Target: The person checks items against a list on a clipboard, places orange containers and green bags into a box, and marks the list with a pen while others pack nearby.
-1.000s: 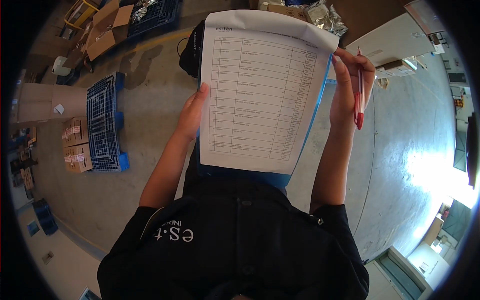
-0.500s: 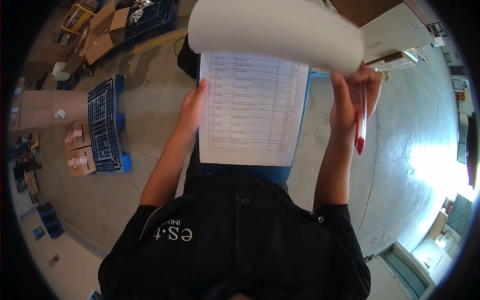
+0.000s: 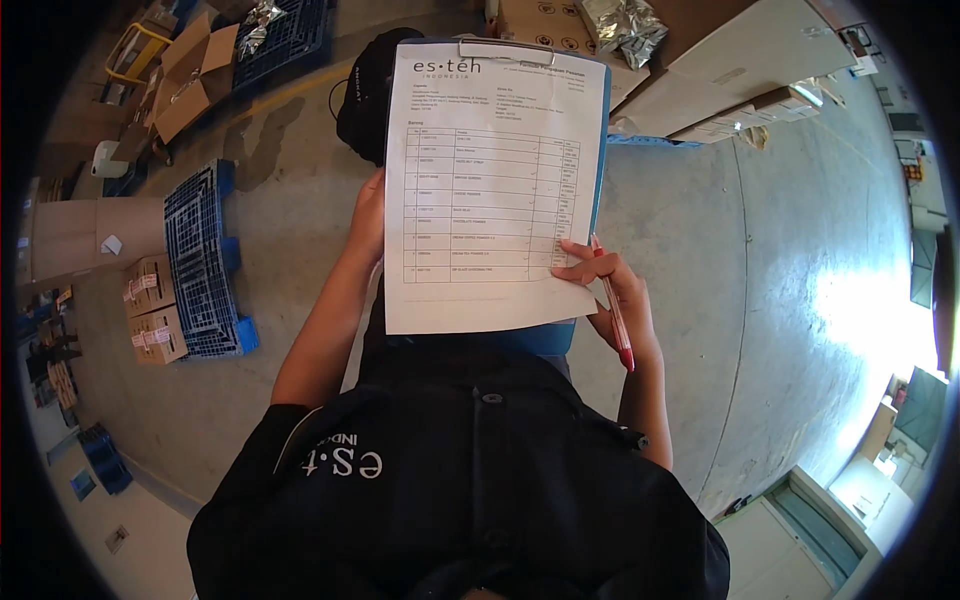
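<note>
A blue clipboard (image 3: 602,140) lies in front of me with printed sheets (image 3: 470,308) under its metal clip. The top page carries an "es.teh" heading and a table of rows with small marks. My left hand (image 3: 370,220) grips the clipboard's left edge, its fingers mostly hidden behind the board. At the lower right of the page is my right hand (image 3: 625,295), with a red pen (image 3: 614,320) held between its fingers, the red end pointing down towards me. Two fingertips of that hand rest on the table's right columns.
Blue plastic pallets (image 3: 205,265) and cardboard boxes (image 3: 155,310) stand at the left. An open carton (image 3: 195,80) is at the upper left. More boxes (image 3: 545,25) and a silver foil bag (image 3: 625,30) sit beyond the clipboard. A dark cap-like item (image 3: 372,95) shows beside it.
The lifted top page has come down flat over the table sheet beneath. My right hand, still with the pen, has moved down and left onto the page.
</note>
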The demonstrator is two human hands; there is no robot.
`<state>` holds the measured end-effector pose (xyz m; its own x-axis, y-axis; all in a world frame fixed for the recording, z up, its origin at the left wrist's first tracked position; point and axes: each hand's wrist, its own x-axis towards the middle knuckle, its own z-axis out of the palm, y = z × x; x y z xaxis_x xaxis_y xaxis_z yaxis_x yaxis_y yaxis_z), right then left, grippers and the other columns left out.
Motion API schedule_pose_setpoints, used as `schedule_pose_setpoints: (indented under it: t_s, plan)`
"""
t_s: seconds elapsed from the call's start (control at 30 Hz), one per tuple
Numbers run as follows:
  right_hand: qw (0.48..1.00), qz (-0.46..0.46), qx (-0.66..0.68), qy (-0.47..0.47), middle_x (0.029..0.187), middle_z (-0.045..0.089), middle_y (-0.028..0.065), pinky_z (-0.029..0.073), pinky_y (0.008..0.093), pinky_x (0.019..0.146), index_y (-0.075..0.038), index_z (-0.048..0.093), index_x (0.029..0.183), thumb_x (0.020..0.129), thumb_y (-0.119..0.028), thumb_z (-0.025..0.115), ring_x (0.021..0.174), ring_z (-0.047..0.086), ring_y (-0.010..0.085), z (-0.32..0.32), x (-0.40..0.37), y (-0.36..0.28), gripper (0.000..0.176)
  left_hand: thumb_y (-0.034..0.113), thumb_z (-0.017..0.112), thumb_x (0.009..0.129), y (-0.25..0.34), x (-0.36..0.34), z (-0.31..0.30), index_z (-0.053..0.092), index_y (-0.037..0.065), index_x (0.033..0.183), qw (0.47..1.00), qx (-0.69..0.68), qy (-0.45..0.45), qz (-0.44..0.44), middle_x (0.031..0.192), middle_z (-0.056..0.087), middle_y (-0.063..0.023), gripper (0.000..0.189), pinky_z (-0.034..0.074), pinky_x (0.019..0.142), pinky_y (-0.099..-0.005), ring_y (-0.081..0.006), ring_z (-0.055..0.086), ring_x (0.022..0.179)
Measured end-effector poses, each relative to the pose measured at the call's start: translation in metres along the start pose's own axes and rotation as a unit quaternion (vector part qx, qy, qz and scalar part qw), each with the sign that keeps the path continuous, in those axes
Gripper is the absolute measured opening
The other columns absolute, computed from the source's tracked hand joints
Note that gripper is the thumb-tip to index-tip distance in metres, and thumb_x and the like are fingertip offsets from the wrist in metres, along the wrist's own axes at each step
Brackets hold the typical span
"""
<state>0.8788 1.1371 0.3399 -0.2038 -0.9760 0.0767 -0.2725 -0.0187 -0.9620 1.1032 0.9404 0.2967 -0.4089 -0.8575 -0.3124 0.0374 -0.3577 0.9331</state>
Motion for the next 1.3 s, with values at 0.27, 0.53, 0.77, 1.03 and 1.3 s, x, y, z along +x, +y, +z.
schedule_pose_setpoints:
  t_s: [0.27, 0.53, 0.77, 1.03, 1.3]
  plan:
    - [0.997, -0.026, -0.044, -0.057, 0.086, 0.062, 0.0072, 0.022, 0.0421, 0.101, -0.004, 0.05, 0.093, 0.082, -0.04, 0.051, 0.105, 0.051, 0.0217, -0.014, -0.005, -0.022, 0.037, 0.061, 0.028, 0.084, 0.018, 0.002, 0.016, 0.05, -0.003, 0.113, 0.994, 0.097, 0.037, -0.03, 0.099, 0.058, -0.0142, 0.074, 0.043, 0.079, -0.0265, -0.0174, 0.056, 0.089]
    - [0.969, 0.011, 0.124, 0.214, 0.073, 0.054, 0.0047, 0.04, 0.0216, 0.065, 0.0, 0.051, 0.086, 0.077, -0.007, 0.052, 0.065, 0.05, 0.0103, 0.049, -0.018, 0.018, 0.012, 0.064, 0.027, 0.082, 0.018, 0.0, 0.016, 0.049, -0.004, 0.113, 0.989, 0.141, 0.047, -0.026, 0.106, 0.056, -0.0164, 0.079, 0.04, 0.085, -0.0263, -0.02, 0.054, 0.097]
    - [0.977, -0.04, -0.058, 0.199, 0.063, 0.051, 0.0061, 0.037, 0.0243, 0.049, -0.003, 0.049, 0.072, 0.063, 0.002, 0.057, 0.05, 0.045, 0.0144, 0.05, -0.015, 0.012, 0.013, 0.059, 0.032, 0.084, 0.026, -0.005, 0.024, 0.051, -0.005, 0.11, 0.992, 0.117, 0.046, -0.025, 0.104, 0.057, -0.0155, 0.071, 0.042, 0.081, -0.0248, -0.0169, 0.055, 0.094]
    - [0.959, -0.039, -0.02, 0.279, 0.061, 0.048, 0.0046, 0.035, 0.0215, 0.047, -0.003, 0.046, 0.07, 0.064, 0.002, 0.057, 0.047, 0.04, 0.0098, 0.055, -0.016, 0.018, 0.013, 0.054, 0.036, 0.086, 0.02, -0.004, 0.021, 0.051, -0.004, 0.11, 0.997, 0.065, 0.042, -0.007, 0.103, 0.057, -0.0145, 0.065, 0.043, 0.078, -0.024, -0.016, 0.056, 0.091]
    - [0.949, 0.004, 0.043, 0.313, 0.059, 0.044, 0.0014, 0.033, 0.0176, 0.048, -0.002, 0.044, 0.07, 0.068, 0.001, 0.055, 0.051, 0.036, 0.0043, 0.058, -0.019, 0.024, 0.011, 0.054, 0.035, 0.086, 0.019, -0.005, 0.019, 0.05, -0.005, 0.111, 0.996, 0.086, 0.03, -0.006, 0.103, 0.057, -0.0146, 0.065, 0.042, 0.079, -0.0247, -0.0163, 0.055, 0.092]
